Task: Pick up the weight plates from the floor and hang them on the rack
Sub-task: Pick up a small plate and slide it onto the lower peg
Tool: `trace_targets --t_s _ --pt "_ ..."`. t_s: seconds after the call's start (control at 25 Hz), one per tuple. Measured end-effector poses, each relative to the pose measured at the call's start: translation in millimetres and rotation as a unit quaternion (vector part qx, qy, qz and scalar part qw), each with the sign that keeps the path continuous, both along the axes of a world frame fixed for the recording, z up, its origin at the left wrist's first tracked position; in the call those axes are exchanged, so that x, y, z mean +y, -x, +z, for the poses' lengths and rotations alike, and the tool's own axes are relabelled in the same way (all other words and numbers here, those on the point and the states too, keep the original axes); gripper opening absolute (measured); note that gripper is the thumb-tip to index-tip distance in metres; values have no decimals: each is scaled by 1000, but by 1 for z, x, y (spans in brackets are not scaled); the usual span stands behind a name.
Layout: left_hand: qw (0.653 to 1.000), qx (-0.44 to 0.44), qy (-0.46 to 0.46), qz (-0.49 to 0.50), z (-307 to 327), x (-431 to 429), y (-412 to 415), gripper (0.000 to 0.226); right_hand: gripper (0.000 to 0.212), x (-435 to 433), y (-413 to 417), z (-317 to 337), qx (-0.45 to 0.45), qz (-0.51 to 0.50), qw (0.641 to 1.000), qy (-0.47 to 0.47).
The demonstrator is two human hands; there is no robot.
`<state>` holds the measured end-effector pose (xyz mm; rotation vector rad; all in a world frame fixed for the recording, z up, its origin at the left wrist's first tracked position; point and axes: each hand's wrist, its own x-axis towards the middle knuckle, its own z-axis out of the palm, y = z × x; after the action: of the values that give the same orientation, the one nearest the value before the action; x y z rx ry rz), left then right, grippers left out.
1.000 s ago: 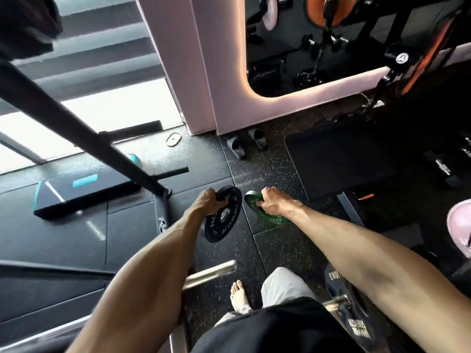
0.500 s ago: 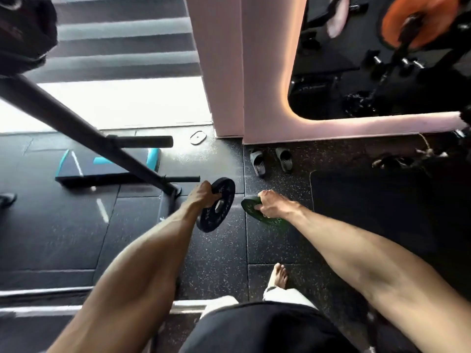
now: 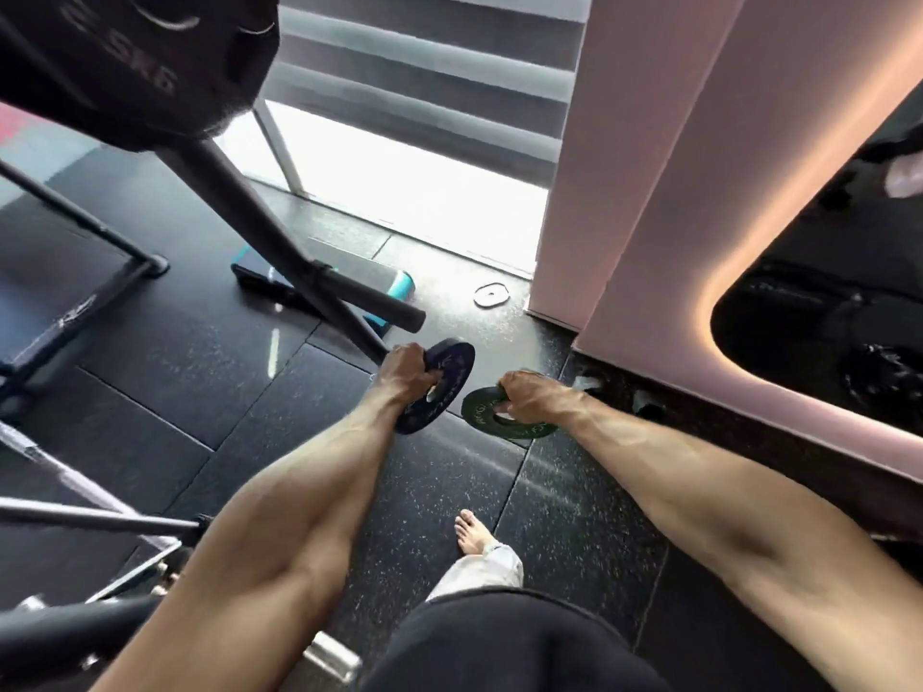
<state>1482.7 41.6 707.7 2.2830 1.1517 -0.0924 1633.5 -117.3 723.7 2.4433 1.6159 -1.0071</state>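
My left hand [image 3: 407, 367] grips a small black weight plate [image 3: 442, 384] by its rim and centre hole, held on edge above the floor. My right hand [image 3: 529, 394] grips a small green weight plate [image 3: 504, 422], tilted nearly flat, just right of the black one. The two plates are apart. A black rack upright [image 3: 279, 252] slants down from the upper left, with a bare horizontal peg [image 3: 372, 302] sticking out just above my left hand. A large black plate [image 3: 135, 57] hangs on the rack at the top left.
A small white plate [image 3: 491, 294] lies on the floor by the pink wall [image 3: 634, 202]. A black and teal step platform [image 3: 379, 287] sits behind the rack. My bare foot [image 3: 472, 534] stands on the speckled rubber floor. Bars and a frame crowd the lower left.
The view has swung left and closer to the rack, bringing the peg and the big hung plate into view. Both hands still carry their plates, now nearer the peg.
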Motion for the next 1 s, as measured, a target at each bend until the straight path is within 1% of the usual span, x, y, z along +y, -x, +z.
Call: trace_targets --t_s 0.12,0.2,0.28,0.44,0.52,0.6,0.68,0.8,0.92,1.0 --pt "1000 -7 -10 24 4 30 -8 33 24 45 -14 -2 -3 40 999 15" --pt "999 -28 -1 46 6 47 -12 30 23 72 -21 -2 -7 77 997 27" --pt "998 -20 -20 50 14 58 -16 27 23 97 -26 -4 -22 108 994 26" --pt "998 -18 -30 54 18 77 -23 26 25 141 -36 -10 -23 170 985 29" --pt "998 -4 -18 60 17 78 -28 27 27 155 -42 -16 -20 201 979 19" --pt "997 -11 -5 73 17 78 -37 22 27 173 -52 -20 -17 229 973 13" --pt "996 -13 -6 85 17 75 -47 17 21 186 -63 -21 -16 250 968 14" --pt "995 -18 -12 103 15 73 -56 20 13 203 -79 -26 -21 295 955 10" --pt "991 -14 -29 130 13 69 -59 22 17 216 -87 -27 -32 341 939 13" --pt "989 -21 -43 138 10 64 -60 22 18 222 -91 -28 -25 367 930 13"
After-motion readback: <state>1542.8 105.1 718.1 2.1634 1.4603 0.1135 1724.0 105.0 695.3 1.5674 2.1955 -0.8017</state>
